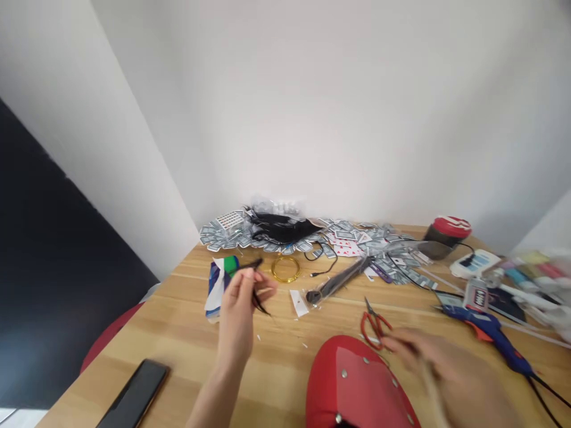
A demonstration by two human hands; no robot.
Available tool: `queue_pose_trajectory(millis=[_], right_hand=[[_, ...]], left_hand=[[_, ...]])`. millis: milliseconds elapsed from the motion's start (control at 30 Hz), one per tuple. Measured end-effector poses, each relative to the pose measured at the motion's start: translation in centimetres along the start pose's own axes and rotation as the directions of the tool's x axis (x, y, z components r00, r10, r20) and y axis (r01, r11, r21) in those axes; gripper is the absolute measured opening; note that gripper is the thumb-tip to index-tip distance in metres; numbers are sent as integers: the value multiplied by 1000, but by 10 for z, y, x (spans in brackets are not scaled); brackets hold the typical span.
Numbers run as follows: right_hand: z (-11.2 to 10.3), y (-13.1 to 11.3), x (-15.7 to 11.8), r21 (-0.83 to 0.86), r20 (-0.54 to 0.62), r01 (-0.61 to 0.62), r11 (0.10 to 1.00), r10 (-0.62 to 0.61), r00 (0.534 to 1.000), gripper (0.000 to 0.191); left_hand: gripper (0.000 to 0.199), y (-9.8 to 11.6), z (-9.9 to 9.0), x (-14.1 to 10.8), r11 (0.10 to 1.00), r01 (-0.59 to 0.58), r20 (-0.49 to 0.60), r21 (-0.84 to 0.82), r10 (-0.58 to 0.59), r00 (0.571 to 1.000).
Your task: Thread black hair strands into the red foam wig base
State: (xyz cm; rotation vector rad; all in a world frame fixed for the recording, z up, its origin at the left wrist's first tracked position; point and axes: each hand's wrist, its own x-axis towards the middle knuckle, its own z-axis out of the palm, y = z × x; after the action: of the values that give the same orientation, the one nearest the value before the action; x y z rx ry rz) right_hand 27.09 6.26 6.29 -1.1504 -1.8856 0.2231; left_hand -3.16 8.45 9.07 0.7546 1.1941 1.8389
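Above wooden tabletop (178,333) | left hand (238,309) pinching thin black strand (256,295), long axis pointing forward | right hand (450,374) blurred, grip unclear

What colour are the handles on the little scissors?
Red: the scissors show best in the head view.

Left hand (238,306) raised off desk, fingertips (248,274) pinched together, bare forearm (218,395) rising from lower edge. Right hand (446,371) low, motion-blurred, perhaps half-curled.

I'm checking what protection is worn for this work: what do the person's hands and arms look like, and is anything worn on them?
The left hand is bare, with no glove, ring or bracelet showing, and its forearm shows no sleeve. The right hand is blurred but appears ungloved; finer details cannot be made out.
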Motion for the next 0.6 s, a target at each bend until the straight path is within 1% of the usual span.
queue_pose_trajectory(millis=[33, 67, 100, 133, 200, 267, 367, 467, 533, 600], right_hand=[[12, -22, 5, -20, 22, 151, 988, -150, 988, 24], [23, -41, 9, -31, 50, 256, 966, -254, 966, 26], [32, -55, 12, -55, 75, 296, 954, -292, 953, 29], [39, -65, 14, -84, 62, 300, 950, -296, 953, 31], [45, -71, 14, -93, 39, 297, 951, -294, 955, 33], [43, -68, 10, -93, 25, 261, 961, -260, 965, 34], [36, -61, 6, -82, 5, 210, 974, -211, 978, 35], [31, -58, 7, -32, 5, 172, 985, -172, 985, 34], [28, -57, 10, 10, 12, 129, 992, -129, 992, 32], [25, -56, 13, 84, 47, 68, 994, -72, 996, 29]], left_hand=[[46, -5, 11, -14, 997, 32, 100, 63, -38, 994], [48, -10, 21, -29, 991, 53, 196, 122, -77, 978], [48, -14, 29, -42, 983, 63, 285, 174, -111, 952], [48, -18, 35, -55, 974, 60, 359, 218, -138, 923], [45, -25, 42, -72, 955, 32, 465, 296, -173, 868], [40, -29, 42, -78, 931, -15, 526, 363, -192, 828], [36, -28, 37, -75, 895, -86, 591, 437, -213, 778], [36, -21, 32, -70, 871, -147, 643, 469, -223, 733], [33, -16, 31, -66, 857, -186, 667, 481, -219, 712], [32, -13, 29, -63, 843, -225, 683, 488, -208, 700]])
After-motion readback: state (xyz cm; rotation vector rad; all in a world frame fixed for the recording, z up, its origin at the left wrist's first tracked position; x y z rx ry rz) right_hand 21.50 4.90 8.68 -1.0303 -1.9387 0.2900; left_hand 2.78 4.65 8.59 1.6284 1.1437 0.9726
